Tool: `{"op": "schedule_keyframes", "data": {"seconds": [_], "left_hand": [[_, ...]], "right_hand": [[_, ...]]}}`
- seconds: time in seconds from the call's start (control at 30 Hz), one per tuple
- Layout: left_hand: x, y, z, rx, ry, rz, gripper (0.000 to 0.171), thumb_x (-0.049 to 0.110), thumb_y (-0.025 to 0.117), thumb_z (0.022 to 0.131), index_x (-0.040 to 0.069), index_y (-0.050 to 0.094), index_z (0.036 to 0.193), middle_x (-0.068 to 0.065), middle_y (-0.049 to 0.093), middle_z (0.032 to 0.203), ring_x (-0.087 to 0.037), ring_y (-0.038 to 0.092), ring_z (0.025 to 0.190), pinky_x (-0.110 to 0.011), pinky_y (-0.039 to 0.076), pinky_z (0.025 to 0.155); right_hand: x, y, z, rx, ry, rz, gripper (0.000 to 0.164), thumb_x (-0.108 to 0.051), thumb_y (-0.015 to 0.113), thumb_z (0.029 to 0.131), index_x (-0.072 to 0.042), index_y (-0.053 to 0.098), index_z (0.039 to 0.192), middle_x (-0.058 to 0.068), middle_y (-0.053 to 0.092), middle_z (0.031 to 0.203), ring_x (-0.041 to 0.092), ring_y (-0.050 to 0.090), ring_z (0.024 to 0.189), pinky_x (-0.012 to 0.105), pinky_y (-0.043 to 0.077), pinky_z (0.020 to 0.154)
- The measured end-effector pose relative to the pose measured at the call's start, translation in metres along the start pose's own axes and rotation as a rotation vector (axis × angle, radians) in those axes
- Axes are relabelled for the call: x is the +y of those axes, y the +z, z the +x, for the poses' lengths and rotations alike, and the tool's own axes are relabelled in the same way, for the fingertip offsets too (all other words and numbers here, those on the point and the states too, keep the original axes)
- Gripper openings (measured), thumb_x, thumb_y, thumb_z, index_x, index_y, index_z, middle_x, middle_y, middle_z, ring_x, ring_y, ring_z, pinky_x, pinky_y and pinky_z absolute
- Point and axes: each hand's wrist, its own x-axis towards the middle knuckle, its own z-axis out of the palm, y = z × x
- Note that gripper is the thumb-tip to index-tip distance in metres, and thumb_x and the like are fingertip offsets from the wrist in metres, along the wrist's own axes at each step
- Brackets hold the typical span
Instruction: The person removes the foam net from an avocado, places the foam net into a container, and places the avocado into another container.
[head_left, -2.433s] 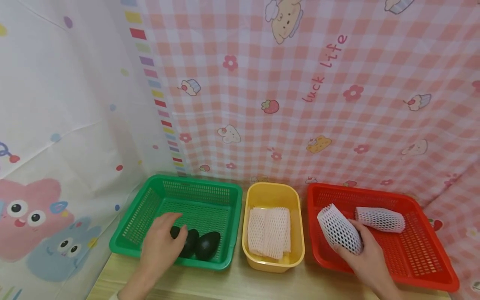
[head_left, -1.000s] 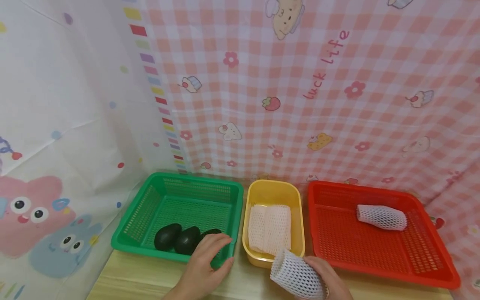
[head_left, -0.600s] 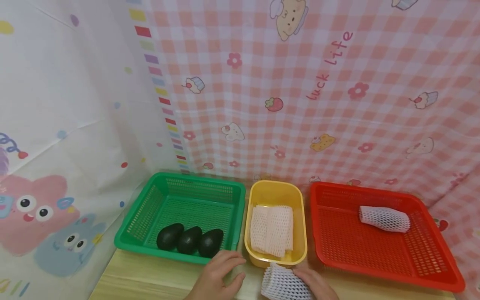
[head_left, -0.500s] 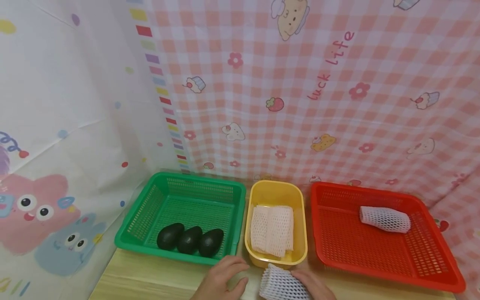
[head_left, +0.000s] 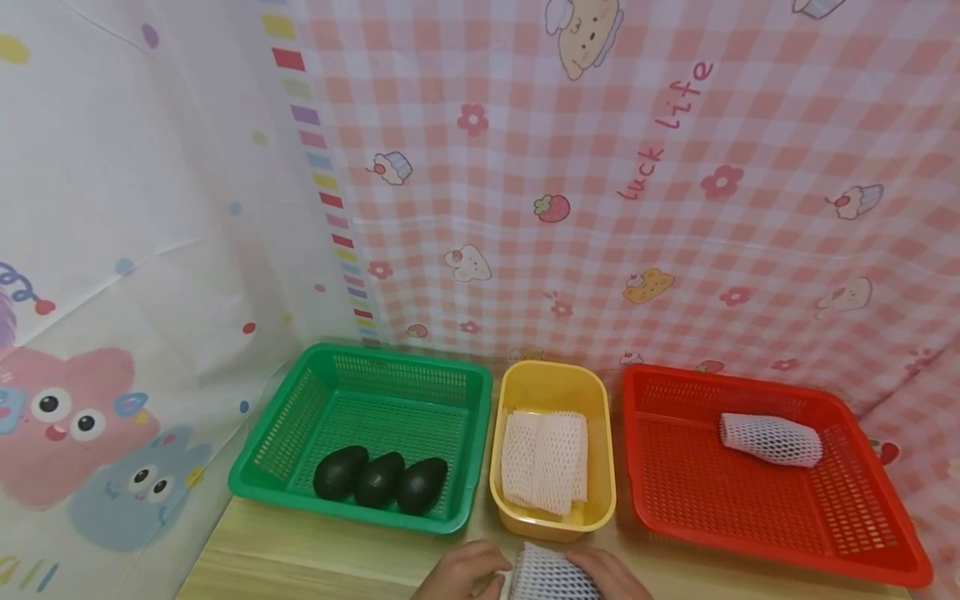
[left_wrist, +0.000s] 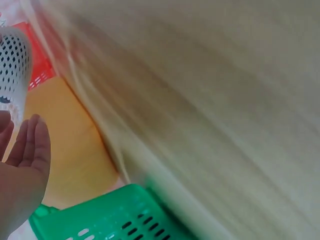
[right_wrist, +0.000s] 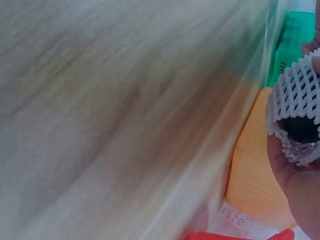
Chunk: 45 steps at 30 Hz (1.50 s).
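Note:
Over the table's front edge in the head view, my right hand (head_left: pixel 609 573) holds a white foam net sleeve (head_left: pixel 551 573). The right wrist view shows a dark avocado (right_wrist: pixel 300 129) inside the sleeve's end, with the net wrapped round it. My left hand (head_left: pixel 465 571) is close beside the other end of the sleeve. Its fingers (left_wrist: pixel 31 145) are nearly straight in the left wrist view, and a small gap separates them from the net; the thumb is partly cut off. The lower part of both hands falls outside the head view.
A green basket (head_left: pixel 352 517) at left holds three dark avocados (head_left: pixel 378 481). In the middle, a yellow bin (head_left: pixel 553 530) contains flat foam nets (head_left: pixel 558 458). The red basket (head_left: pixel 720 508) at right has one netted avocado (head_left: pixel 772 439) in it. A checked cloth (head_left: pixel 525 167) hangs behind.
My right hand has carried the netted avocado from the red basket leftward and toward the front edge. My left hand has left the green basket and moved right, beside the sleeve.

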Motion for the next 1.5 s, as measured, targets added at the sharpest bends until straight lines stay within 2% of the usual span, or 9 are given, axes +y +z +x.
{"op": "schedule_keyframes", "data": {"seconds": [0.1, 0.27, 0.37, 0.6, 0.8, 1.0, 1.13, 1.27, 1.5], "left_hand": [[-0.003, 0.004, -0.002, -0.039, -0.055, -0.049, 0.021, -0.009, 0.073, 0.085, 0.005, 0.076, 0.101, 0.000, 0.070, 0.097, -0.005, 0.066, 0.090, -0.015, 0.053, 0.082], [-0.012, 0.011, -0.008, -0.121, -0.124, -0.072, 0.013, -0.002, 0.068, 0.095, 0.004, 0.077, 0.103, -0.001, 0.071, 0.097, -0.004, 0.065, 0.092, -0.018, 0.054, 0.077], [-0.013, 0.012, -0.007, -0.131, -0.116, -0.077, 0.013, -0.003, 0.069, 0.094, 0.002, 0.077, 0.102, -0.003, 0.071, 0.096, -0.004, 0.065, 0.089, -0.015, 0.053, 0.076], [-0.008, 0.015, -0.001, -0.121, -0.070, -0.065, 0.025, -0.011, 0.075, 0.083, 0.002, 0.077, 0.104, -0.003, 0.072, 0.095, -0.004, 0.065, 0.089, -0.009, 0.050, 0.080], [-0.015, 0.020, -0.003, -0.138, -0.027, -0.063, 0.026, -0.006, 0.079, 0.083, 0.001, 0.075, 0.108, -0.007, 0.071, 0.102, -0.012, 0.066, 0.097, -0.017, 0.053, 0.084], [-0.011, 0.020, -0.002, -0.147, -0.057, -0.098, 0.030, -0.003, 0.077, 0.083, -0.001, 0.074, 0.113, -0.013, 0.071, 0.109, -0.020, 0.067, 0.104, -0.025, 0.055, 0.090], [-0.016, 0.023, -0.006, -0.184, -0.096, -0.155, 0.035, 0.013, 0.079, 0.090, -0.002, 0.073, 0.121, -0.014, 0.070, 0.116, -0.019, 0.065, 0.111, -0.028, 0.055, 0.094], [-0.027, 0.032, -0.013, -0.228, -0.148, -0.169, 0.050, 0.028, 0.083, 0.090, 0.000, 0.070, 0.128, -0.013, 0.067, 0.123, -0.019, 0.062, 0.118, -0.031, 0.053, 0.097], [-0.025, 0.029, -0.010, -0.280, -0.221, -0.182, 0.054, 0.031, 0.084, 0.089, 0.001, 0.068, 0.131, -0.012, 0.065, 0.129, -0.018, 0.059, 0.123, -0.031, 0.052, 0.101]], "right_hand": [[0.000, 0.006, -0.003, 0.017, 0.017, 0.024, 0.064, -0.035, 0.092, 0.077, -0.020, 0.067, 0.134, -0.012, 0.066, 0.127, 0.010, 0.065, 0.112, 0.013, 0.043, 0.099], [0.000, 0.013, -0.005, -0.018, 0.095, 0.032, 0.063, -0.042, 0.092, 0.077, -0.028, 0.067, 0.133, -0.018, 0.064, 0.127, 0.007, 0.064, 0.112, 0.030, 0.056, 0.091], [0.001, 0.015, -0.007, -0.047, 0.108, 0.028, 0.062, -0.044, 0.091, 0.078, -0.026, 0.066, 0.133, -0.016, 0.065, 0.128, 0.008, 0.064, 0.113, 0.035, 0.058, 0.090], [0.008, 0.015, -0.008, -0.060, 0.101, 0.038, 0.064, -0.037, 0.090, 0.079, -0.019, 0.064, 0.135, -0.013, 0.065, 0.130, 0.007, 0.065, 0.112, 0.031, 0.057, 0.091], [0.012, 0.004, -0.010, -0.143, 0.181, 0.057, 0.060, -0.042, 0.085, 0.086, -0.021, 0.062, 0.137, -0.014, 0.065, 0.131, 0.005, 0.065, 0.113, 0.032, 0.058, 0.091], [0.016, -0.007, -0.010, -0.245, 0.208, 0.078, 0.063, -0.051, 0.085, 0.084, -0.011, 0.065, 0.129, -0.012, 0.066, 0.120, 0.003, 0.065, 0.106, 0.030, 0.058, 0.087], [0.019, -0.009, -0.009, -0.237, 0.187, 0.149, 0.057, -0.043, 0.088, 0.084, -0.008, 0.068, 0.124, -0.011, 0.067, 0.117, 0.002, 0.064, 0.105, 0.028, 0.057, 0.086], [0.024, -0.010, -0.007, -0.253, 0.177, 0.255, 0.043, -0.028, 0.087, 0.087, -0.005, 0.070, 0.119, -0.008, 0.069, 0.113, 0.002, 0.063, 0.103, 0.027, 0.057, 0.084], [0.026, -0.013, -0.004, -0.299, 0.175, 0.315, 0.022, -0.011, 0.076, 0.094, -0.001, 0.072, 0.113, -0.005, 0.072, 0.109, 0.000, 0.064, 0.100, 0.027, 0.057, 0.079]]}}
